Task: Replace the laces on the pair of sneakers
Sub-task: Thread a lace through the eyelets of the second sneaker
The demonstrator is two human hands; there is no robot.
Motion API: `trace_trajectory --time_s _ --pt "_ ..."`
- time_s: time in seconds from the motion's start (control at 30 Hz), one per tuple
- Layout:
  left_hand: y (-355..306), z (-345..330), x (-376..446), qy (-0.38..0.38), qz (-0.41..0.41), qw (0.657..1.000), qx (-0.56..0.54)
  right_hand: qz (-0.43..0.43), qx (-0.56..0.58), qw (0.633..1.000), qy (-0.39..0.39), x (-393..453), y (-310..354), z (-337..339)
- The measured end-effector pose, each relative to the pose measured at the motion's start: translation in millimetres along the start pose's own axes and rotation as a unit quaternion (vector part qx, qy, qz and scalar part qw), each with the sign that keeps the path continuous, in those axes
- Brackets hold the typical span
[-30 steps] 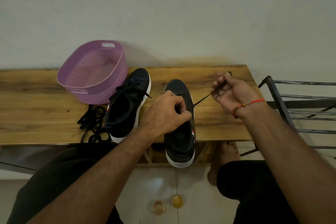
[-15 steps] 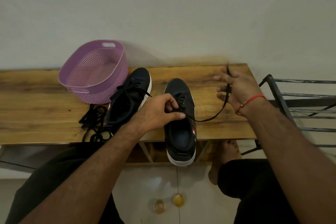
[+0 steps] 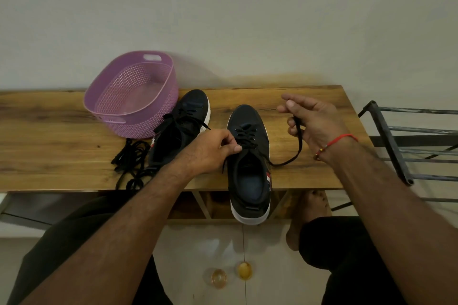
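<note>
Wooden bench (image 3: 62, 136), sneaker (image 3: 249, 163) heel overhanging, lace (image 3: 296, 148) end hidden in right hand (image 3: 314, 121)

Two black sneakers with white soles sit on the wooden bench, toes pointing to twelve o'clock. The right sneaker (image 3: 249, 156) hangs its heel off the near edge; a black lace (image 3: 288, 156) is threaded through its upper eyelets, one end trailing out toward three o'clock and rising in a slack curve. The left sneaker (image 3: 179, 131) lies at its ten o'clock, tilted a little, laced. A loose tangle of black laces (image 3: 131, 163) lies at nine o'clock of that sneaker, just beside it.
</note>
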State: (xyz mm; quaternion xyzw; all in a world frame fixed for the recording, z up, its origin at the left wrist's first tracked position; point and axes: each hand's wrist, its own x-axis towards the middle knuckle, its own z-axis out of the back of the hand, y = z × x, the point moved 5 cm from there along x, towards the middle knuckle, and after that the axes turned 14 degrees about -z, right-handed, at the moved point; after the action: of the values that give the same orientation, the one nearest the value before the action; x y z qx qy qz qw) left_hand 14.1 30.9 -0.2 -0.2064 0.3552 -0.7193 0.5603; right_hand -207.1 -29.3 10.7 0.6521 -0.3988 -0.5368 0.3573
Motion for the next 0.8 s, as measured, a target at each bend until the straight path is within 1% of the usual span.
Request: trace_trajectory --time_s 0.17,0.2,0.3,0.37,0.43,0.47,0.57,0.8 --pt "16.7 10.2 -0.1 -0.046 0.041 0.996 0.066 0.034 -0.143 0.989 -0.018 -0.5 -4.8 -7.4" --pt "18.0 10.6 0.0 -0.051 0.045 0.995 0.073 0.049 -0.19 0.98 -0.017 -1.2 -5.6 -10.9" --pt "14.0 7.4 -0.8 -0.068 0.039 0.993 0.092 0.082 -0.335 0.939 -0.01 -3.1 -10.6 -21.2" --pt "4.2 5.8 -1.6 -0.108 0.01 0.986 0.126 0.078 -0.388 0.918 -0.003 -2.9 -15.3 -24.7" --pt "-7.9 2.8 -2.1 -0.141 -0.029 0.983 0.116 0.068 -0.413 0.908 0.007 -2.8 -19.2 -27.4" --pt "-12.2 -0.5 -1.9 -0.14 -0.04 0.985 0.098 0.068 -0.418 0.906 0.013 -3.0 -20.5 -29.2" --pt "-19.5 -10.7 -3.3 -0.119 -0.039 0.989 0.072 0.08 -0.424 0.902 0.029 -4.4 -21.7 -33.9" --pt "-21.6 -15.0 -7.2 -0.167 -0.021 0.984 0.057 0.114 -0.492 0.86 0.071 -4.2 -24.6 -42.0"
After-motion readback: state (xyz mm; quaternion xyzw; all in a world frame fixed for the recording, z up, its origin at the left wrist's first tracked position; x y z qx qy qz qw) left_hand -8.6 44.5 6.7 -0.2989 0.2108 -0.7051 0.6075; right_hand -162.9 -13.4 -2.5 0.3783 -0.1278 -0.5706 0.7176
